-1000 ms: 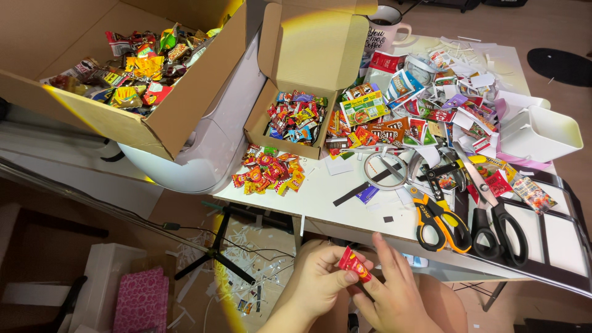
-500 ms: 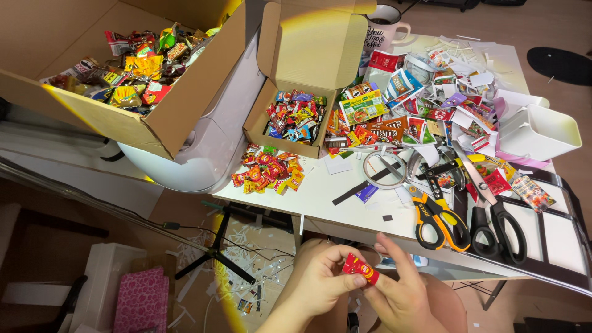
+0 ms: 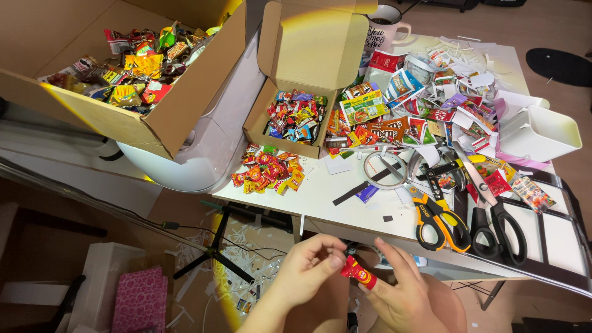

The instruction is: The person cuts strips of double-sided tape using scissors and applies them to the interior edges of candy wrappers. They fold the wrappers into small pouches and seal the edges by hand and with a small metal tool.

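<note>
Red, with a yellow mark, the small candy packet (image 3: 358,272) sits pinched between both hands just below the near edge of the surface (image 3: 320,197), over the person's lap. Left hand (image 3: 308,271) grips its upper end with thumb and forefinger pressed together; right hand (image 3: 394,290) pinches the lower end from the other side, remaining fingers loosely curled. Judgement: the packet is small and slick, so the grip should stay at the two ends, with the pull kept short and controlled to avoid dropping it to the cluttered floor.

On the surface beyond lie orange-handled scissors (image 3: 439,216) and black-handled scissors (image 3: 496,225), touching or nearly so, with a tape ring (image 3: 385,171) behind them. A loose heap of red and orange sweets (image 3: 268,172) lies left of these. Farther back stands a small open carton (image 3: 295,117) of mixed sweets, a scatter of torn wrappers (image 3: 425,105), a white bin (image 3: 539,132), and a large carton (image 3: 132,74) at far left.
</note>
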